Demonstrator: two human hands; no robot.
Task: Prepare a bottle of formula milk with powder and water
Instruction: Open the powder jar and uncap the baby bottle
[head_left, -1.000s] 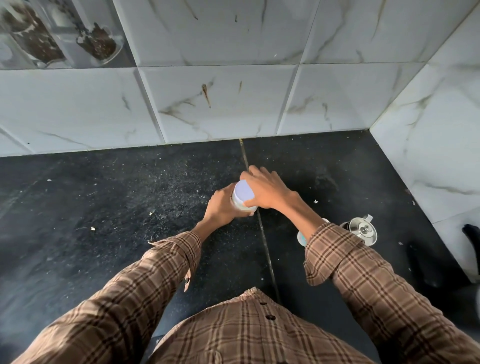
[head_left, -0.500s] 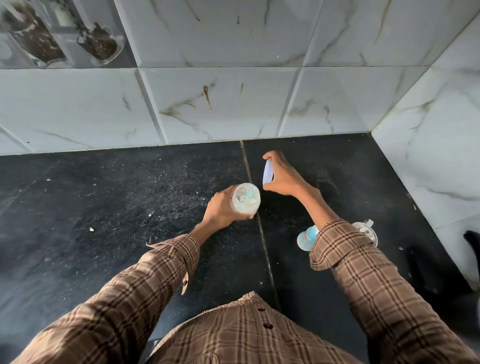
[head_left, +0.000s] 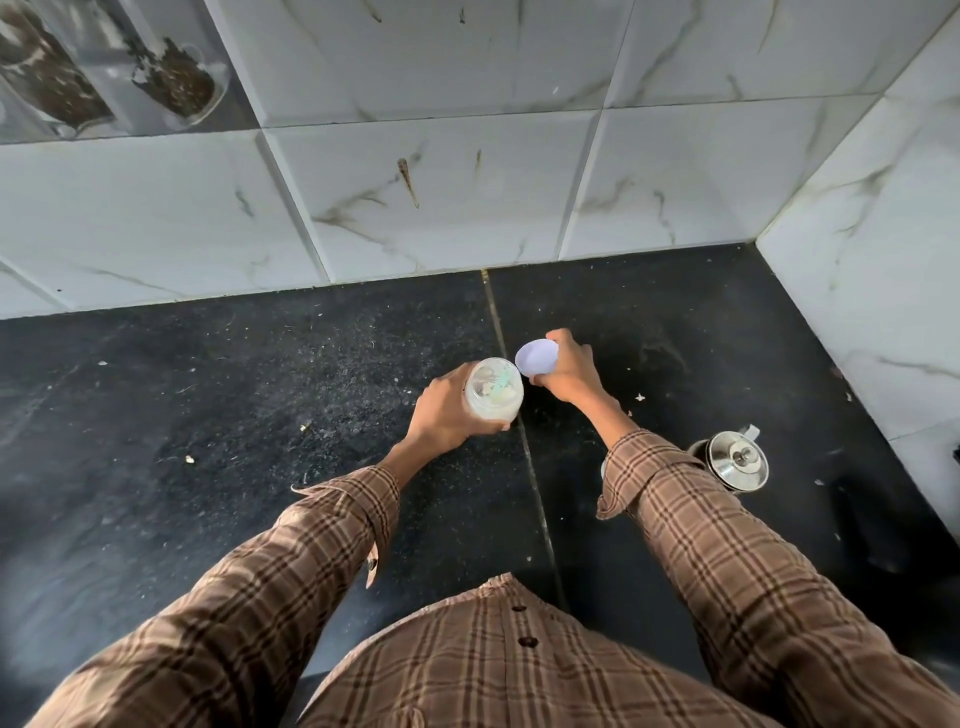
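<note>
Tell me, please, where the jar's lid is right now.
Head view, centre: the lid is off, held by the right hand beside the open jar.

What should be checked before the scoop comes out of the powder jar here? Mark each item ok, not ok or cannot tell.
1. Lid off: ok. The right hand holds the pale lid clear of the powder jar.
2. Jar steadied: ok. The left hand grips its side.
3. Scoop reachable: ok. A green scoop shows inside the jar's mouth.
4. Right hand free to take it: not ok, it holds the lid.
5. Feeding bottle ready: cannot tell, the right sleeve hides it.
6. Water on hand: cannot tell. A lidded steel vessel stands on the counter, contents unseen.
</note>
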